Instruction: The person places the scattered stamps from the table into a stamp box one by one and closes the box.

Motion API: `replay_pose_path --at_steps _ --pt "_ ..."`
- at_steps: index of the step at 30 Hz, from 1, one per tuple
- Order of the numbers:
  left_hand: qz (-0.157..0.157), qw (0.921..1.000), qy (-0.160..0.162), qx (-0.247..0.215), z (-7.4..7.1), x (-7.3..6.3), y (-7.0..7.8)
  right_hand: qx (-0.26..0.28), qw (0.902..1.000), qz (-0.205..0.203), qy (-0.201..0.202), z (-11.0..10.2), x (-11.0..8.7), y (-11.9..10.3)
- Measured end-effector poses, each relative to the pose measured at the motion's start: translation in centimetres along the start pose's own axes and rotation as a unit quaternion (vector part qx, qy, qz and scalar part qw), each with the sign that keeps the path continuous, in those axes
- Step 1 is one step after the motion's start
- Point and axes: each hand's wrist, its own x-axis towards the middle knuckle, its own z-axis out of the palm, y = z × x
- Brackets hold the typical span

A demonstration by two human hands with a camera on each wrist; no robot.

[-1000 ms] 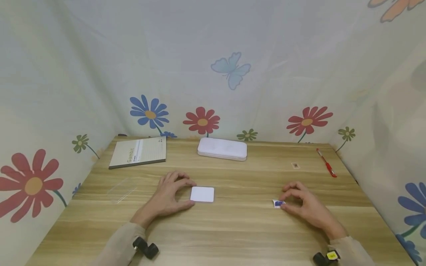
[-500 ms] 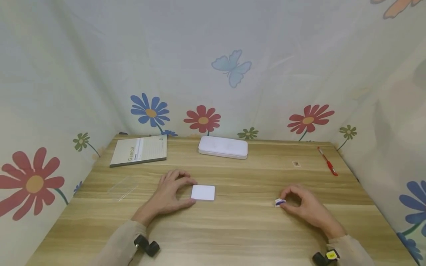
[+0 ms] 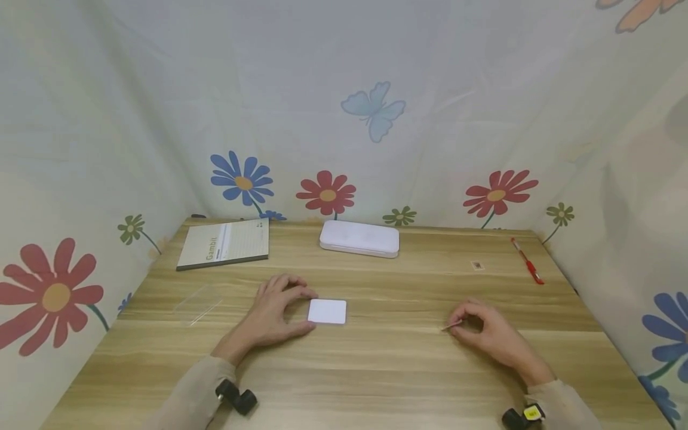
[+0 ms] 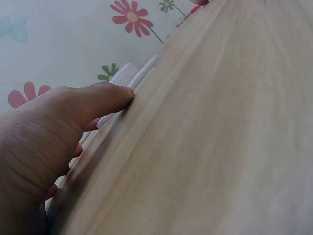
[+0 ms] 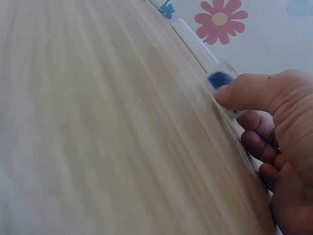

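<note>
My left hand (image 3: 275, 313) rests on the table at the left, its thumb and index finger holding a white rounded rectangular card (image 3: 328, 312) at its left corners. The left wrist view shows that card (image 4: 142, 73) edge-on beyond the thumb, lying flat on the wood. To the right, my right hand (image 3: 486, 333) pinches a small stamp (image 3: 451, 325) between thumb and fingertips, just over the table. In the head view the stamp is turned nearly edge-on. Its blue print (image 5: 220, 79) shows, blurred, beyond the thumb in the right wrist view.
A lined notebook (image 3: 228, 243) lies at the back left, a white pencil case (image 3: 359, 239) at the back middle. Another small stamp (image 3: 478, 266) and a red pen (image 3: 527, 261) are at the right. A clear plastic sheet (image 3: 199, 306) lies left of my left hand.
My right hand has turned the stamp from showing its blue face to nearly edge-on, its fingers drawing closer together. The left hand and the card have stayed put.
</note>
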Motion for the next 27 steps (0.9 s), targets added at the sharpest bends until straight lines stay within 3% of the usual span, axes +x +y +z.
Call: replay_pose_path --at_steps 8,13,27 --pt "0.006 1.0 0.001 0.0 -0.1 0.2 -0.2 0.003 0.9946 0.083 0.063 -0.3 1.0 -0.5" --pt "0.004 1.0 0.003 0.003 -0.2 0.2 -0.2 0.08 0.9881 0.109 0.073 -0.3 2.3 -1.3" --pt "0.004 0.9999 0.009 -0.006 -0.1 0.1 0.2 0.157 0.9782 0.114 0.075 1.9 6.8 -3.3"
